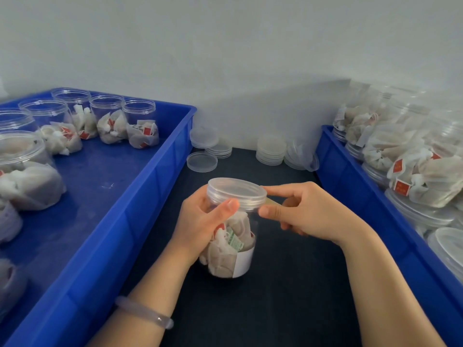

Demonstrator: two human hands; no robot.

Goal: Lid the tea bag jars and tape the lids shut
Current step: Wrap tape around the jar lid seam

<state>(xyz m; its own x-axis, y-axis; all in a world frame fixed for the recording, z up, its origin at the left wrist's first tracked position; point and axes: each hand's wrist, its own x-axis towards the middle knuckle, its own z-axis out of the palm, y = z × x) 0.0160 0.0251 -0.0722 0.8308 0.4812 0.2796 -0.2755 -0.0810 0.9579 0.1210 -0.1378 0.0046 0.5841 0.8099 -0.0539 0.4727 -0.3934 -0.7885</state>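
Note:
A clear plastic jar (pixel 231 249) full of tea bags stands on the dark table in front of me, with a clear lid (pixel 236 192) on top. My left hand (pixel 200 224) grips the jar from the left, thumb against the lid's rim. My right hand (pixel 304 211) pinches a short strip of tape (pixel 273 202) at the right edge of the lid, thumb and forefinger touching the rim. How much of the tape sticks to the jar is hard to tell.
A blue crate (pixel 140 196) on the left holds several open jars (pixel 140 126) of tea bags. Another blue crate (pixel 355 186) on the right is piled with lidded jars (pixel 411 176). Loose lids (pixel 202 162) and lid stacks (pixel 271 150) lie at the table's back by the wall.

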